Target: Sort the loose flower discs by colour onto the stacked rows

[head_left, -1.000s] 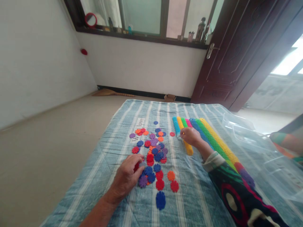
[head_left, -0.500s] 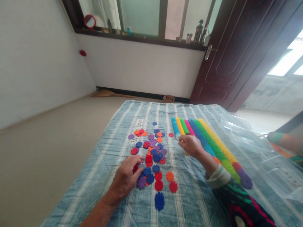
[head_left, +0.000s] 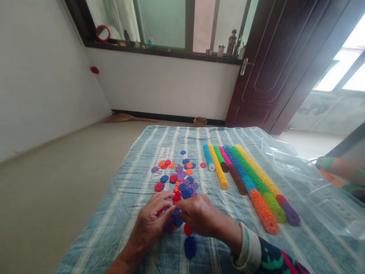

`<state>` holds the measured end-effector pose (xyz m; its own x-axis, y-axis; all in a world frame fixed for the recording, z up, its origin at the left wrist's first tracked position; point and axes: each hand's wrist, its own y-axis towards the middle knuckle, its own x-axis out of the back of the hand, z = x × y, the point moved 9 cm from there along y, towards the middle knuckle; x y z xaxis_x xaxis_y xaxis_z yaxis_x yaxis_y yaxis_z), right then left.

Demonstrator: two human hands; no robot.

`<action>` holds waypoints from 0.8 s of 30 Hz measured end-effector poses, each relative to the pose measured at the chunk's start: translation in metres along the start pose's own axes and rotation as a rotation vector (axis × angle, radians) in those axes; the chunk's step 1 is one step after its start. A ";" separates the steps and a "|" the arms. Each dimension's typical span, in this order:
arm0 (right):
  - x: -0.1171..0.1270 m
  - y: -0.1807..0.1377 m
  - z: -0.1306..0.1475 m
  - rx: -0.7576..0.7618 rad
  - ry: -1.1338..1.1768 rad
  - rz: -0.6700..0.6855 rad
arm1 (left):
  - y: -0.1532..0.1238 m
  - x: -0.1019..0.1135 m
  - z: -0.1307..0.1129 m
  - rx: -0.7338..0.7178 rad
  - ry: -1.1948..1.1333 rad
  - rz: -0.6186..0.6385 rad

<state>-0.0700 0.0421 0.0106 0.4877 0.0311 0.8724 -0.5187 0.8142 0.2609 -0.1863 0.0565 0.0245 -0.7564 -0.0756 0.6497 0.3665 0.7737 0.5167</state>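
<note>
My left hand [head_left: 152, 215] is over the near end of a loose pile of notched plastic interlocking discs [head_left: 187, 192]. Red interlocking discs [head_left: 160, 211] show between its thumb and curled fingers. Closed in a pinch, my right hand [head_left: 198, 215] meets the left thumb and fingertips above the pile; whatever it pinches is hidden. Partly covered blue and purple discs lie beneath the hands. A blue disc [head_left: 190, 246] rests nearer to me. To the right lie long rods of stacked discs, including a yellow rod [head_left: 218, 167], a light blue rod [head_left: 209, 156] and an orange-ended rod [head_left: 264, 211].
A striped blue cloth [head_left: 119, 220] covers the table. Printed paper strips, one reading "love" [head_left: 164, 152], lie left of the pile. Clear plastic boxes [head_left: 296, 163] stand along the right edge. Beyond are a wall, a window ledge and a dark red door [head_left: 265, 76].
My right hand has moved from the ends of the short rods, down and left, to meet my left hand over the pile. The left hand stays near the same discs. The view has shifted slightly.
</note>
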 end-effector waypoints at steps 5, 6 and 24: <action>-0.006 -0.001 -0.001 0.010 -0.057 -0.011 | 0.000 -0.005 -0.003 -0.001 -0.064 0.020; -0.005 -0.001 -0.004 -0.017 -0.080 -0.018 | 0.000 -0.005 -0.003 0.000 -0.073 0.020; 0.007 0.002 -0.018 -0.047 -0.152 0.010 | -0.003 -0.007 -0.009 -0.034 -0.118 0.016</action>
<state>-0.0555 0.0541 0.0096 0.3688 -0.0465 0.9283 -0.4879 0.8404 0.2359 -0.1775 0.0492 0.0234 -0.8082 0.0132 0.5888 0.3959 0.7524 0.5265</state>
